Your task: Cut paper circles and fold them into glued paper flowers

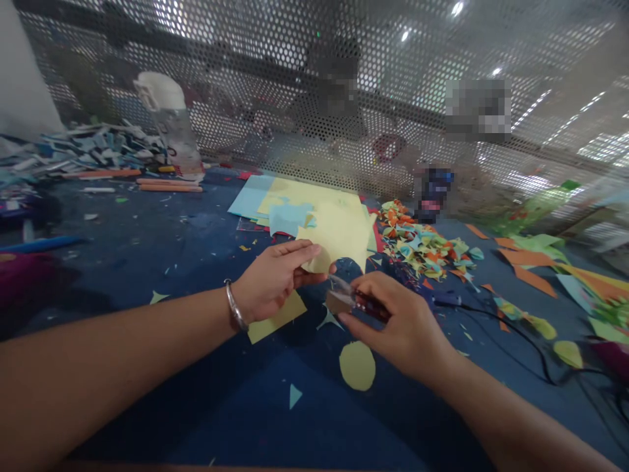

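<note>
Head view: the left hand pinches yellow paper while the right hand curls round scissors, apparently mid-cut, so the next snip calls for steady turning.

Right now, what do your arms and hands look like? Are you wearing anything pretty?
A shiny, silver-coloured bracelet, a narrow curved band, circles the wrist of the left hand. The right hand has no bracelet showing at its wrist. No sleeves show on either forearm, and neither hand wears a glove.
</note>
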`<state>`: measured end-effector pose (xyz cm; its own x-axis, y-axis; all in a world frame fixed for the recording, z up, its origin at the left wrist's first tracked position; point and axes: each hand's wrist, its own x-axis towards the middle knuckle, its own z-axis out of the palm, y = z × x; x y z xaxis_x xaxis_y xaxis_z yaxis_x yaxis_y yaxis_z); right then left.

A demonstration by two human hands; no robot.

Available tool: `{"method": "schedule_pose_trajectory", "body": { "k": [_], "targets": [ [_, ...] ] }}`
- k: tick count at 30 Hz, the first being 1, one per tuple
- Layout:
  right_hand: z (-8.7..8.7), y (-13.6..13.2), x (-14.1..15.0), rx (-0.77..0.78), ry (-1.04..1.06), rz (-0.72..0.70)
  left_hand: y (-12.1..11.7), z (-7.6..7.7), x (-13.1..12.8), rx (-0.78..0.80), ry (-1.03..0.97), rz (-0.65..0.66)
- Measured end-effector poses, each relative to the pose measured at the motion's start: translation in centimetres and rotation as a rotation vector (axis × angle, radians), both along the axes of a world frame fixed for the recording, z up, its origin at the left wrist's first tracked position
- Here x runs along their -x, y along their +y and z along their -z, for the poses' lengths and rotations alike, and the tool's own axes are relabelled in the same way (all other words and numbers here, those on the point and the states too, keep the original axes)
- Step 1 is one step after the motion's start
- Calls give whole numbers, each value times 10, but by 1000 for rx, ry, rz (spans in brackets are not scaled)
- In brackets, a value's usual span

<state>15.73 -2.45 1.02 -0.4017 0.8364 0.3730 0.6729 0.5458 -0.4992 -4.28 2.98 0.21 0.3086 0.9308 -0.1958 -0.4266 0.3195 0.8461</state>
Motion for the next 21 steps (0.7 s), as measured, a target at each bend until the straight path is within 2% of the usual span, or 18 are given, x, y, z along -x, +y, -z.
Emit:
{"method": "schedule_pose_trajectory", "body": {
  "k": [5,9,14,21],
  "targets": [
    [-3,4,0,-195,90,103,-12,2,-8,52,-6,-32],
    [0,8,6,-287,95,97,-20,4,-14,54,-14,23],
    [4,12,4,-270,75,146,-23,1,-15,70,-13,23],
    [4,11,3,-225,69,146,-25,5,-12,-34,-127,172]
  ]
}}
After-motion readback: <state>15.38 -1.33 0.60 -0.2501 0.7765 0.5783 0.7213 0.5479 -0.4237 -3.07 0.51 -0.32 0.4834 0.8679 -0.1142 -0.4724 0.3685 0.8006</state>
